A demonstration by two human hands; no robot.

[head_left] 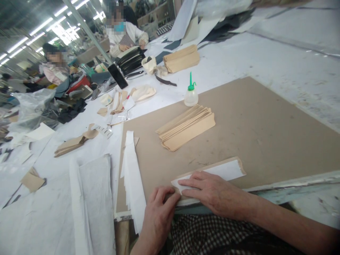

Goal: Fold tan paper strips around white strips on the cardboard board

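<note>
A white strip (pixel 225 171) lies on top of a tan strip (pixel 239 163) near the board's front edge, with a narrow tan border showing along the far side. My right hand (pixel 212 189) rests on the white strip, fingers stretched out and pressing near its left end. At that same end, my left hand (pixel 162 203) has its thumb and fingers closed on the tan strip's corner. Beyond them a fanned stack of tan strips (pixel 188 129) sits on the brown board (pixel 239 120). Several white strips (pixel 134 177) hang over the board's left edge, beside my left hand.
A translucent bottle with a green spout (pixel 191 94) stands behind the fanned stack. More tan pieces (pixel 182 58) lie farther back. A phone (pixel 117 76) leans near the pole. Two people work across the table, one (pixel 124 35) handling dark pieces. White sheets (pixel 92 191) lie at left.
</note>
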